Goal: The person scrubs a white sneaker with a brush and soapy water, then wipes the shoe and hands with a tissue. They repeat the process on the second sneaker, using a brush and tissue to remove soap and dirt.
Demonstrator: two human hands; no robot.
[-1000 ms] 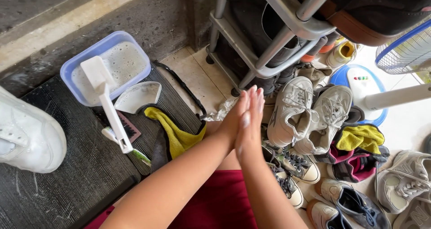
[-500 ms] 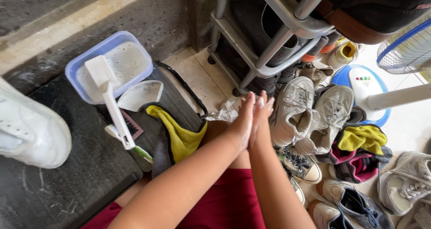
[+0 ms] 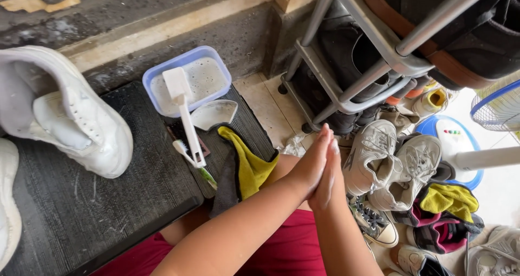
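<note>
dark mat (image 3: 97, 216) holds white sneaker (image 3: 70, 119); hands (image 3: 319, 167) pressed together.

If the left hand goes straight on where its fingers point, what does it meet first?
Probably the metal shoe rack. The left hand, pressed against the right hand, points up-right toward its lower bars, though depth is unclear.

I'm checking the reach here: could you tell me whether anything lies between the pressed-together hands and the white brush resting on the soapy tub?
Yes. The hands are pressed palm to palm, empty. Between them and the white brush lies a yellow cloth, draped over the dark bench's edge.
</note>
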